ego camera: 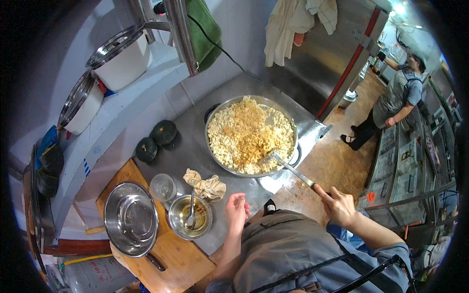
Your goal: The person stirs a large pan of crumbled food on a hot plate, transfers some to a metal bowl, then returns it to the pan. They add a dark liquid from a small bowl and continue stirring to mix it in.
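Observation:
My right hand (340, 206) grips the dark end of a long-handled metal spatula (298, 175). The spatula's head rests in the near right side of a wide metal pan (253, 174). Pale, crumbly chopped food (225, 137) fills the pan, with a yellow-brown layer over its middle. My left hand (237, 209) hovers at the near edge of the steel table (192, 150), loosely curled and holding nothing. To its left stands a small steel bowl (171, 224) with a metal spoon (191, 214) and some yellowish residue inside. A crumpled cloth (207, 186) lies between that bowl and the pan.
A large steel bowl (133, 223) sits on a wooden cutting board (176, 262), partly over a knife (155, 262). Beside them are a clear plastic cup (163, 187) and two dark green squashes (163, 132). Lidded white pots (121, 66) stand on a shelf. Another person (397, 95) stands at right.

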Available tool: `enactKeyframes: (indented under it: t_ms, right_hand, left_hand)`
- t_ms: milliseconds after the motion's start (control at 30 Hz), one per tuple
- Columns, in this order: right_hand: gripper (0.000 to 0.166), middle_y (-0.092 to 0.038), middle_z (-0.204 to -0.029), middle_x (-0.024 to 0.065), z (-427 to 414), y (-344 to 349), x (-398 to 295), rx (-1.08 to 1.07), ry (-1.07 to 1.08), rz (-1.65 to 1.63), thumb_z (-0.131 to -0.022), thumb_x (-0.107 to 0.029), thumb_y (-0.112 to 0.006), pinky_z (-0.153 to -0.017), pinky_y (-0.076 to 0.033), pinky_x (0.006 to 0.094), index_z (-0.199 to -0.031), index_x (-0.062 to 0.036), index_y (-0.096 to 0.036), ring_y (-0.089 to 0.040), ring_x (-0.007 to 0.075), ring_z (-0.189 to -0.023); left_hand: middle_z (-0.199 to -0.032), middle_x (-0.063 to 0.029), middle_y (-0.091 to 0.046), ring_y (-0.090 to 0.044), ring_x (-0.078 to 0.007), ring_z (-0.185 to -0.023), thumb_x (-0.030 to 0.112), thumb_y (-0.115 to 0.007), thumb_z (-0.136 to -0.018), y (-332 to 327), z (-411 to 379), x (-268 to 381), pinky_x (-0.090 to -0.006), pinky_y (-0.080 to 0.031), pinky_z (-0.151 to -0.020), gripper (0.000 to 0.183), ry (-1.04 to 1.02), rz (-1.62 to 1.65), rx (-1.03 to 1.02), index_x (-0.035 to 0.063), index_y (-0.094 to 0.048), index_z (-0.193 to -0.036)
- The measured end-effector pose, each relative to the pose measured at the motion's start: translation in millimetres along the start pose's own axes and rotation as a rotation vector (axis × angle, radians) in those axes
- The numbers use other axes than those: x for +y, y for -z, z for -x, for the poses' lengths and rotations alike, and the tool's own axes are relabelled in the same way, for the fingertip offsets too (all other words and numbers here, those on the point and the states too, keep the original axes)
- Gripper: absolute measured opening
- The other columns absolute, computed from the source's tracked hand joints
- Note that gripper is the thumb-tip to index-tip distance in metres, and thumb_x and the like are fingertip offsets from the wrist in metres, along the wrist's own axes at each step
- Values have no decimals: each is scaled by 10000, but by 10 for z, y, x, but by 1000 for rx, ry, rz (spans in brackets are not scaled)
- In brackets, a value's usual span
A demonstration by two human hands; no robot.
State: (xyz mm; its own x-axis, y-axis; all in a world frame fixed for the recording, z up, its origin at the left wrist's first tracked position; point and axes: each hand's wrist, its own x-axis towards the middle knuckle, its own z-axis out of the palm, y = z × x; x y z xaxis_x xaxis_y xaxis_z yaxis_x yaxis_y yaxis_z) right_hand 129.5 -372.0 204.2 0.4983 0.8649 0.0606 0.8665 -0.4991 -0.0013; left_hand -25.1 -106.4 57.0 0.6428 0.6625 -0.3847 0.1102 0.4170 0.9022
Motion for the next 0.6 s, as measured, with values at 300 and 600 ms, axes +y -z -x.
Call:
enactKeyframes:
  t_ms: [300, 600]
  right_hand:
    - [628, -602, -866, 169, -584, -334, 43, 2, -180, -359, -784, -56, -580, -680, -540, 469, -1394, -158, -477, -639, 387, -719]
    - [464, -644, -802, 179, -553, 1494, 393, -270, -83, -301, -820, -55, -634, -630, -503, 393, -1282, -33, -584, -641, 312, -684]
  left_hand:
    - [-658, -55, -569, -501, -101, -410, 156, -533, -983, 148, 7, -56, -211, -330, -333, 126, 3, 34, 73, 47, -577, -1027]
    - [-646, -55, -574, -510, -103, -410, 166, -535, -983, 82, -53, -226, -212, -337, -338, 123, 32, 60, 147, 58, -583, -1018]
